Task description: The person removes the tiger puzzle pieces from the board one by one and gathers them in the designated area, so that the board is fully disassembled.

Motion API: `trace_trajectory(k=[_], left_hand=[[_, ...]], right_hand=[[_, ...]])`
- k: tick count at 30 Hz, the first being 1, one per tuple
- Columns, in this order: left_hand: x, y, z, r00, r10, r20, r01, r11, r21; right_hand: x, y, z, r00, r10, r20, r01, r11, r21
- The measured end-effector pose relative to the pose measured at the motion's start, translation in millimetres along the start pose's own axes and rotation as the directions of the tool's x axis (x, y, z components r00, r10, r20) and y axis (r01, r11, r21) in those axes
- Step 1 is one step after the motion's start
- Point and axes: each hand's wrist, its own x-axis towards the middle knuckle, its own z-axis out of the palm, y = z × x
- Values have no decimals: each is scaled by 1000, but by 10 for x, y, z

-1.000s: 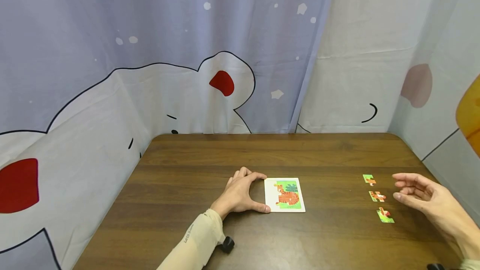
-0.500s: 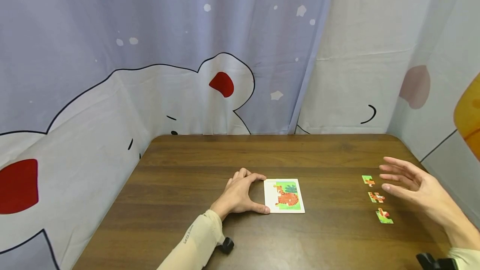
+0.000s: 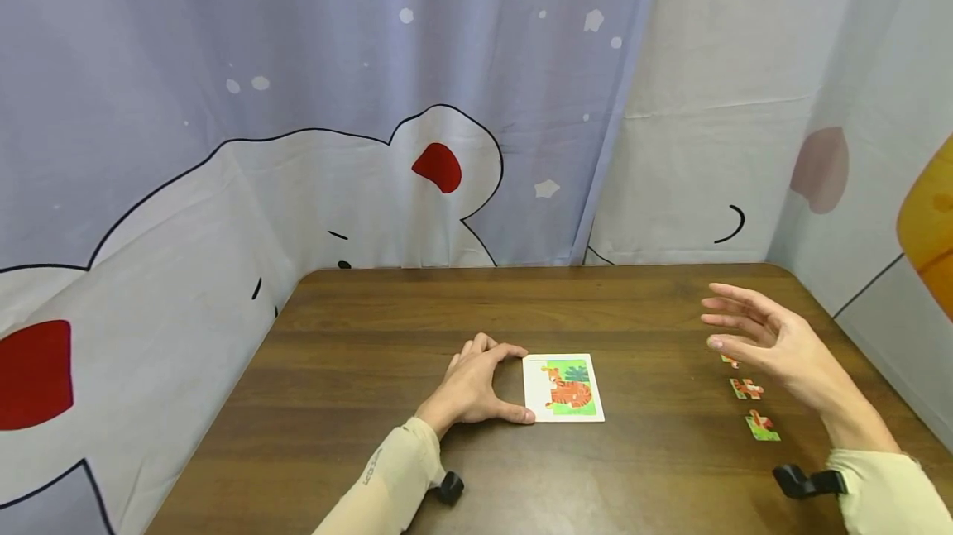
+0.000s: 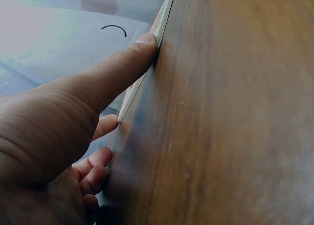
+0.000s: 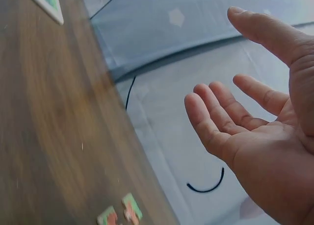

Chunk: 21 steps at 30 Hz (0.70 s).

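A square white puzzle board (image 3: pixel 534 390) lies mid-table, with a partly assembled orange tiger picture on green at its right and a bare white strip at its left. My left hand (image 3: pixel 471 386) holds the board at its left corners, thumb on the near one and index finger on the far one; the left wrist view shows the thumb (image 4: pixel 122 63) against its edge. Above the table at right, my right hand (image 3: pixel 782 353) is raised, fingers spread, holding nothing. Beneath it lie three loose jigsaw pieces: one (image 3: pixel 730 362) partly hidden by the hand, a middle one (image 3: pixel 747 389) and a near one (image 3: pixel 763 426).
The brown wooden table (image 3: pixel 357 320) has rounded far corners. A printed curtain (image 3: pixel 335 64) hangs along its back and sides. Black camera mounts sit at both wrists, the right one (image 3: pixel 807 481) above the table's near right part.
My right hand has moved left and away from me, up from beside the loose pieces to above the farthest one, partly covering it. The left hand and the board have stayed put.
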Motion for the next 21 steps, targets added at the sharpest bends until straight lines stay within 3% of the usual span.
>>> trace_trajectory(k=[5, 16, 21], left_hand=[[-1, 1, 1, 1000, -1, -1, 1, 1000, -3], [0, 0, -4, 1000, 7, -4, -7, 1000, 2], [9, 5, -1, 1000, 6, 2, -6, 1000, 6]], right_hand=[[128, -66, 165, 1000, -13, -14, 12, 1000, -6], [421, -131, 556, 995, -95, 32, 90, 987, 136], [515, -164, 720, 995, -92, 31, 85, 982, 166]])
